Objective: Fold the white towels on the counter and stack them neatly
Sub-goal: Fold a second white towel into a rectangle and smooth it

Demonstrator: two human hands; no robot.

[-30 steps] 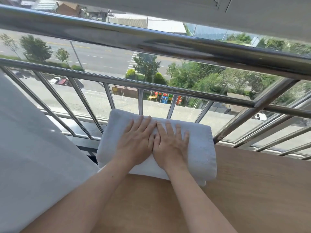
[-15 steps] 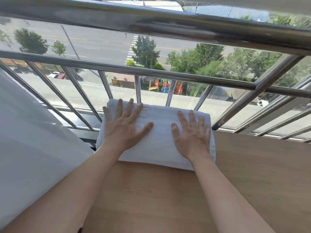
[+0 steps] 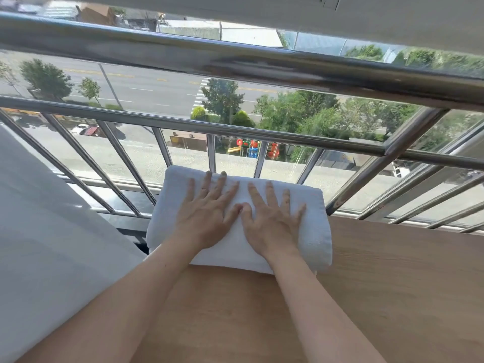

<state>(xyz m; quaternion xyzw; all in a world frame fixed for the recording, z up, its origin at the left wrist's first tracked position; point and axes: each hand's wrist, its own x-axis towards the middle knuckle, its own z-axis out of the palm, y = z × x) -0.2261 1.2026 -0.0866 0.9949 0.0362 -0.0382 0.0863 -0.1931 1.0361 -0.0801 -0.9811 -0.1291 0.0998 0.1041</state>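
Pressing down on a folded white towel, the left hand and right hand are lying flat side by side, thumbs touching near its middle. Each grip is lying apart, fingers straight and spread, clamping nothing. The towel is sitting at the far left end of the wooden table, its far edge just beside the metal railing. A ring is showing on a left finger. Sheer white fabric is hanging left of the table.
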